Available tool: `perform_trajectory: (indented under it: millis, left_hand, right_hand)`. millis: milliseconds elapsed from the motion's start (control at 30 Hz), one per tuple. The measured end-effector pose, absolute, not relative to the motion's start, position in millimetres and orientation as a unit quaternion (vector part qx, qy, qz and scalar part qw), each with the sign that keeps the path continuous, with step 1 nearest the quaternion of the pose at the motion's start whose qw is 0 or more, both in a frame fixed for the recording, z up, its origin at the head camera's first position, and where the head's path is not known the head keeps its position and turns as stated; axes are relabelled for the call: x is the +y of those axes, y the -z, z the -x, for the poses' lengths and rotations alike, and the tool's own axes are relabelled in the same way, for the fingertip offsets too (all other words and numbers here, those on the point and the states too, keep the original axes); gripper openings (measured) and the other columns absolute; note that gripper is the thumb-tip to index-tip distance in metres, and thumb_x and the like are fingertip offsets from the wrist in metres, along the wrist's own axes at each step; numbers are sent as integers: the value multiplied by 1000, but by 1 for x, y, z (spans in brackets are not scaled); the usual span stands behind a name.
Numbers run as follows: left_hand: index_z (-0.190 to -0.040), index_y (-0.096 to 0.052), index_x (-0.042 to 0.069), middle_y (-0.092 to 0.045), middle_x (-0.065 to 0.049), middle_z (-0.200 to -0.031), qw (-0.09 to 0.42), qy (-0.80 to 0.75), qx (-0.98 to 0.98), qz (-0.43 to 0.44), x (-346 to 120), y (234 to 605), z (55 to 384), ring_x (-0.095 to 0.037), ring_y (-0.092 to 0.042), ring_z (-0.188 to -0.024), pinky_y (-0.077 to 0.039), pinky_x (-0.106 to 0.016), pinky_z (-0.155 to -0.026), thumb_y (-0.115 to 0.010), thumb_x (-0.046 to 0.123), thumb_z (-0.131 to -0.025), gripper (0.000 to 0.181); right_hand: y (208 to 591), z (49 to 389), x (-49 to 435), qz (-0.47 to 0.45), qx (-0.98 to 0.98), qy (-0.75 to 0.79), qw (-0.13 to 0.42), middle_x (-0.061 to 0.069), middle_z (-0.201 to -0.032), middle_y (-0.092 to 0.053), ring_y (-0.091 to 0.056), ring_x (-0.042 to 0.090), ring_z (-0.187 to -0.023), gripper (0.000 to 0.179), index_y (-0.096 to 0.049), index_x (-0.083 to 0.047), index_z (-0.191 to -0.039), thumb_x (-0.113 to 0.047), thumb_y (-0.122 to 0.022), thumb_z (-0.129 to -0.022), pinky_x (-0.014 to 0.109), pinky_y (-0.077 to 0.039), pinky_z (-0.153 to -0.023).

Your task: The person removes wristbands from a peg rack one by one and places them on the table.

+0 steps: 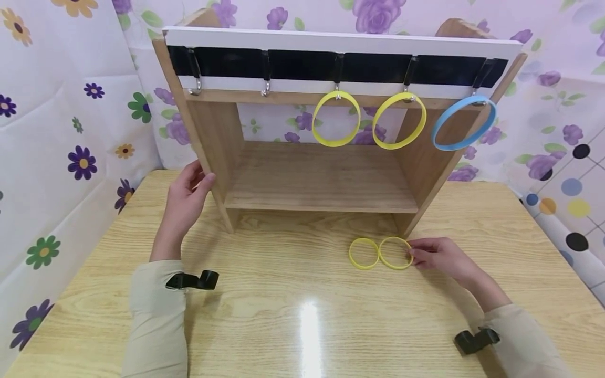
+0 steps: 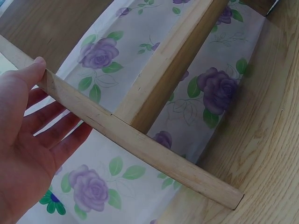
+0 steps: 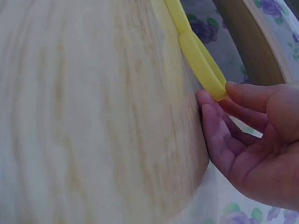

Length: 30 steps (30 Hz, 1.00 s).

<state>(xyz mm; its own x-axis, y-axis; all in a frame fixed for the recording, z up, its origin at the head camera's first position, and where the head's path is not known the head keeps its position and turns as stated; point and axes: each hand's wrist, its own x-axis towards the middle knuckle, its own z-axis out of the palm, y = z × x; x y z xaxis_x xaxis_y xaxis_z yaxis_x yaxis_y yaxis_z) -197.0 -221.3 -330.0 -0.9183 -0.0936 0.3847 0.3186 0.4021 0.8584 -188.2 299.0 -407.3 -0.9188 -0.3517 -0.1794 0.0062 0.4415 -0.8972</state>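
While the left hand point(image 1: 186, 194) holds the left side board point(image 1: 220, 202) of a wooden rack, its thumb lying on the front edge and its fingers behind it on the outer side, the right hand point(image 1: 441, 257) pinches the near yellow ring point(image 1: 396, 268) at its right edge between thumb and fingers. That ring lies on the table point(image 1: 260, 315) in front of the rack's right leg, its left side touching a second yellow ring point(image 1: 361, 268), which also lies flat. In the right wrist view the thumb presses on the outside of the pinched ring, with the other fingers bent below it. Across the top of the rack runs a white board point(image 1: 331, 38) with a black strip point(image 1: 302, 64), and five metal hooks hang along it. From the middle hook hangs a yellow hoop point(image 1: 333, 143), from the next one to the right another yellow hoop point(image 1: 394, 146), and from the hook at the right end a blue hoop point(image 1: 454, 146). Lower down, a wooden shelf point(image 1: 321, 176) joins the two sides. Flowered cloth point(image 1: 283, 16) covers the wall behind, and a small black camera point(image 1: 206, 280) is strapped over the left sleeve point(image 1: 158, 315).
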Motion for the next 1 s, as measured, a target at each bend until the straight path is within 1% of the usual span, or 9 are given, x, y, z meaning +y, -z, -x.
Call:
perform_trajectory:
  millis: [200, 367, 533, 733, 900, 1000]
  left_hand:
    - [-145, -40, 1, -47, -19, -140, 187, 540, -818, 66, -222, 330, 198, -34, -46, -126, -41, -47, -103, -53, 21, -101, 50]
    - [-144, -41, 0, -48, -19, -139, 187, 542, -817, 65, -221, 330, 199, -32, -46, -126, -41, -47, -103, -53, 21, -101, 49]
    - [-143, -42, 0, -50, -19, -136, 188, 547, -813, 67, -222, 331, 199, -31, -47, -126, -41, -46, -103, -53, 19, -101, 48]
    - [-144, -41, 1, -50, -18, -137, 187, 546, -814, 65, -222, 332, 199, -31, -46, -127, -40, -47, -103, -53, 20, -101, 49]
    - [-144, -41, 1, -49, -19, -137, 184, 545, -815, 66, -222, 332, 198, -31, -46, -127, -39, -49, -103, -53, 19, -100, 49]
    - [-145, -40, 1, -49, -19, -138, 184, 545, -816, 67, -222, 332, 198, -32, -46, -128, -39, -49, -103, -53, 19, -101, 49]
  right_hand:
    - [407, 188, 299, 120, 853, 487, 148, 18, -95, -68, -63, 10, -80, 37, -57, 17, -121, -8, -62, -94, 28, -56, -71]
    - [407, 189, 301, 120, 861, 472, 147, 16, -96, -68, -63, 13, -82, 36, -59, 14, -121, -10, -63, -94, 28, -56, -71]
    - [407, 190, 303, 113, 866, 461, 155, 16, -99, -68, -64, 16, -86, 37, -58, 12, -124, -11, -62, -95, 29, -56, -73]
    - [404, 191, 304, 108, 873, 452, 148, 19, -107, -65, -64, 18, -90, 40, -53, 13, -128, -10, -59, -96, 29, -56, -73]
    - [397, 187, 304, 114, 879, 447, 123, 20, -106, -65, -65, 21, -88, 40, -52, 13, -128, -11, -58, -96, 31, -56, -70]
    - [388, 184, 299, 121, 884, 440, 99, 22, -109, -64, -64, 25, -89, 39, -54, 12, -127, -13, -58, -97, 32, -56, -72]
